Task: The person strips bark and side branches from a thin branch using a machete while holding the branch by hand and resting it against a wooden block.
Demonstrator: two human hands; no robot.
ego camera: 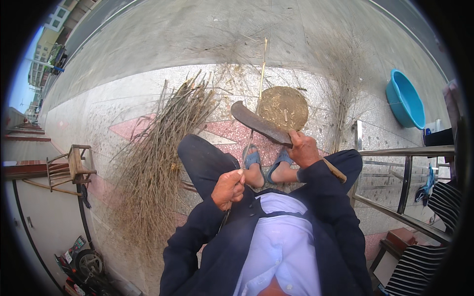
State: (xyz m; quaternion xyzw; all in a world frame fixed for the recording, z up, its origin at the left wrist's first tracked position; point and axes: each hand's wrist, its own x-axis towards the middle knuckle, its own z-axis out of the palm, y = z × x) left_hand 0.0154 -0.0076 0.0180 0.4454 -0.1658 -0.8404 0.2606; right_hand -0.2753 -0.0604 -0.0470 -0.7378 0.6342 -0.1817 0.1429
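My right hand (303, 148) grips the wooden handle of a billhook (261, 125), whose broad, dark blade with a hooked tip points up and to the left. My left hand (228, 189) is closed around a thin stick (263, 70) that runs away from me, passing behind the blade, its far part pale and peeled-looking. Just beyond the blade stands a round wooden chopping block (287, 107) with chips on its top. On the floor to my left lies a large heap of twiggy branches (166, 125). A looser bundle of thin twigs (342, 100) lies to the right.
My sandalled feet (253, 162) rest just short of the block. A metal frame (403, 152) stands close on the right, with a blue plastic basin (405, 99) beyond it. At the left are a wooden chair (76, 166) and a wheeled vehicle (89, 262). Chips and twigs litter the paving.
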